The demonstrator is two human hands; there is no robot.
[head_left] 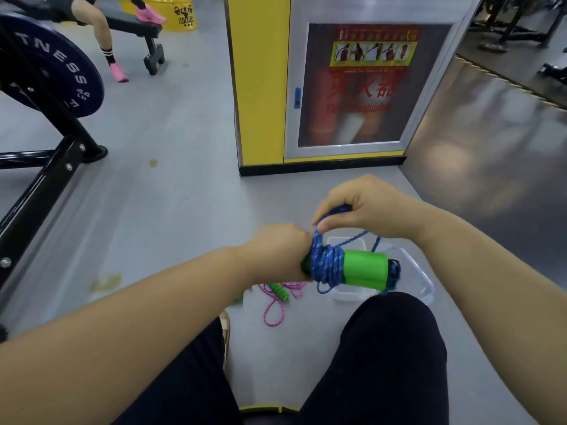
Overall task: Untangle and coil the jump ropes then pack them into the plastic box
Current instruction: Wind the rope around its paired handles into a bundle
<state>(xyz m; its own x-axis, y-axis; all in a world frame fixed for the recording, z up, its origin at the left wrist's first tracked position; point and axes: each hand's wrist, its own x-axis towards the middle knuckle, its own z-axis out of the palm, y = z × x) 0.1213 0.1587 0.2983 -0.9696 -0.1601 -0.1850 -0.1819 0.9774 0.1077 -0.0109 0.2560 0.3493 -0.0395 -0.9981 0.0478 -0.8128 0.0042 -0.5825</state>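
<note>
**Above the knees: blue rope partly wound on its handles**

Nearest the camera, two legs in black trousers (383, 363) fill the bottom of the view, with a strip of grey floor (184, 194) between them. Both bare forearms reach forward over them.

The left hand (276, 253) is closed round the left end of the green handles (365, 268), which lie level, pointing right. The blue rope (326, 262) is wrapped in many turns round the handles just beside that hand, and a few loose loops hang below the bundle. The right hand (365, 210) is raised just above the bundle, fingers curled, pinching a loop of the blue rope between thumb and fingertips. One strand runs from this hand down to the right, past the bundle.

Below and behind the bundle, the clear plastic box (426, 280) sits on the floor by the right knee, partly hidden by the handles and the knee. I cannot tell whether any rope lies inside it.

Left of the box, a pink rope (273, 314) lies loose on the floor with its ribbed green handle (279, 291).

Further off stands a yellow pillar (260, 87) with a fire-extinguisher cabinet (352, 87) on its right. On the left is a dark weight plate (55, 62) on a black frame. At the far back, a person's leg in a pink sock (118, 72) hangs beside a black bench (132, 26).
</note>
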